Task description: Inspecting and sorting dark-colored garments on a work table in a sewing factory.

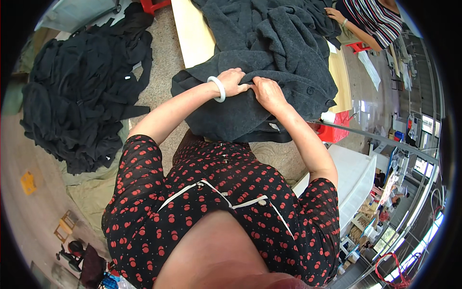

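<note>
A dark grey coat (298, 62) of thick cloth lies heaped over the table in front of me, with its near part hanging over the table's edge. Round dark buttons (310, 90) show on its right side. My left hand (232, 81), below a pale bangle (217, 89), is closed on a fold of the coat. Close beside it, my right hand (268, 92) pinches the same fold, its fingertips bent into the cloth. The two hands nearly touch. What lies under the fold is hidden.
A big pile of dark garments (82, 96) lies at the left. The light wooden table (190, 36) shows along the coat's left side. Another person's hand (335, 15) rests on dark cloth at the far right. A red box (334, 130) stands by the table's right edge.
</note>
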`<state>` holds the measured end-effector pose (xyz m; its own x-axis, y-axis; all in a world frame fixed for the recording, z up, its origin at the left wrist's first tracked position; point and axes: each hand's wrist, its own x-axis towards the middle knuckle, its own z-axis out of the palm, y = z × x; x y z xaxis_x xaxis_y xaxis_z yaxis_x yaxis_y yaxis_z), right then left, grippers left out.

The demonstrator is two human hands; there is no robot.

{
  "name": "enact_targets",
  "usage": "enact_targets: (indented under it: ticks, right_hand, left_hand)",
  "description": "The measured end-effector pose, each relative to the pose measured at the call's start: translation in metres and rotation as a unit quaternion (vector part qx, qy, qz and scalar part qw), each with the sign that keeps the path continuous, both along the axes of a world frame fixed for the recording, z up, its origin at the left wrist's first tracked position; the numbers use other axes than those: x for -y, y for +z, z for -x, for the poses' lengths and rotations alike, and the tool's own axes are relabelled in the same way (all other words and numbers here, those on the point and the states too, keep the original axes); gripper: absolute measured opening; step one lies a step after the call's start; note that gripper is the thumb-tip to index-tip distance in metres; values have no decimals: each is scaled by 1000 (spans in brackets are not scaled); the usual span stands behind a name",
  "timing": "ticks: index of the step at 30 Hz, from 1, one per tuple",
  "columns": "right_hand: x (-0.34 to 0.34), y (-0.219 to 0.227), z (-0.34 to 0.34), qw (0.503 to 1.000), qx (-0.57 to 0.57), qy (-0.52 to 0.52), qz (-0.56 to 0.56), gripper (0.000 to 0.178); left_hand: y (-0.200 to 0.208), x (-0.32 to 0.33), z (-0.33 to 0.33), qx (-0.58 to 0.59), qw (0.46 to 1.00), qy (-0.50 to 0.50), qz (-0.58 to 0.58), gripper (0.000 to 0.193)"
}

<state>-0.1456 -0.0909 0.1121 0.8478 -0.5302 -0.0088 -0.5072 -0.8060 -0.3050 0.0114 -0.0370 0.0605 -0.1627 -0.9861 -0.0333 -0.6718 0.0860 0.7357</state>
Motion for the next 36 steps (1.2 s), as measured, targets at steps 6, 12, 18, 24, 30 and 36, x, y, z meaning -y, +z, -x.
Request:
enact_targets:
  ticks: [6, 12, 18, 24, 30, 36]
  right_hand:
    - [-1, -1, -5, 1000, 7, 26, 9, 6]
    - [-15, -2, 17, 994, -44, 48, 90, 2]
    - [-10, 5, 12, 998, -18, 44, 36, 3]
    - [-5, 11, 6, 998, 44, 21, -48, 10]
    - [-9, 20, 14, 990, 52, -40, -121, 13]
    - [-13, 37, 14, 967, 56, -43, -243, 18]
  left_hand:
    - [6, -12, 9, 32, 996, 74, 50, 31]
    - [-17, -11, 41, 50, 987, 87, 126, 21]
    - [-5, -13, 34, 53, 990, 70, 113, 14]
    - [-4, -21, 13, 7, 986, 20, 165, 21]
    - [5, -20, 12, -23, 986, -15, 166, 17]
    - [16, -21, 3, -149, 982, -60, 96, 16]
